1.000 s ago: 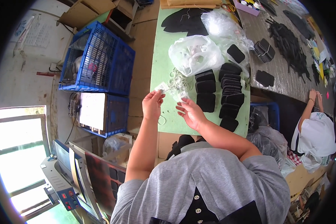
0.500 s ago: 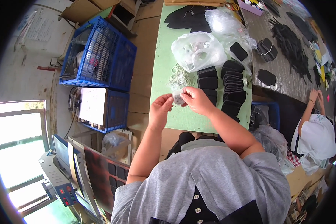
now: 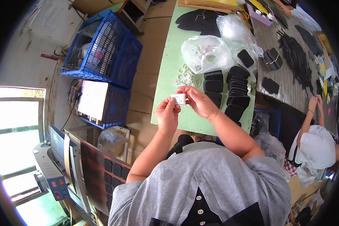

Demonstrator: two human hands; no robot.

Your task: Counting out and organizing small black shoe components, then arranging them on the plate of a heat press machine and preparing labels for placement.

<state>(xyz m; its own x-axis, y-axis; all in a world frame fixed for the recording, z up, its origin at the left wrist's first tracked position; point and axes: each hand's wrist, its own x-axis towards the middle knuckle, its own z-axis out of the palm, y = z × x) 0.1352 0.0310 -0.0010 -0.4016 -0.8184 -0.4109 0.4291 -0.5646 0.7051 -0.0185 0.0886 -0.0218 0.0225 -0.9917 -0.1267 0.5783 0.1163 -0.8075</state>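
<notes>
My left hand (image 3: pixel 167 113) pinches a small white rectangular piece (image 3: pixel 179 99) with dark printing on it, possibly a stack of labels, over the green table. Beside its right edge is my right hand (image 3: pixel 200 103), fingers stretched out and apart; whether a fingertip touches the piece I cannot tell. Pale loops (image 3: pixel 187 77) lie in a heap just beyond the hands. To the right, black rounded pads stand in a shorter row (image 3: pixel 213 86) and a longer overlapping row (image 3: pixel 237 86). Behind the loops sits an open white plastic bag (image 3: pixel 194 64).
Blue crates (image 3: pixel 118 56) are stacked to the left of the green table (image 3: pixel 162 81). At the far end lie black fabric pieces (image 3: pixel 194 22). On the right, a dark table (image 3: pixel 265 35) holds more black pads and straps, and a person (image 3: pixel 314 141) works there. A machine (image 3: pixel 51 167) stands lower left.
The white piece has turned so its printed face shows more fully. My right fingers, closed on it before, have opened and spread beside it. The view has shifted slightly.
</notes>
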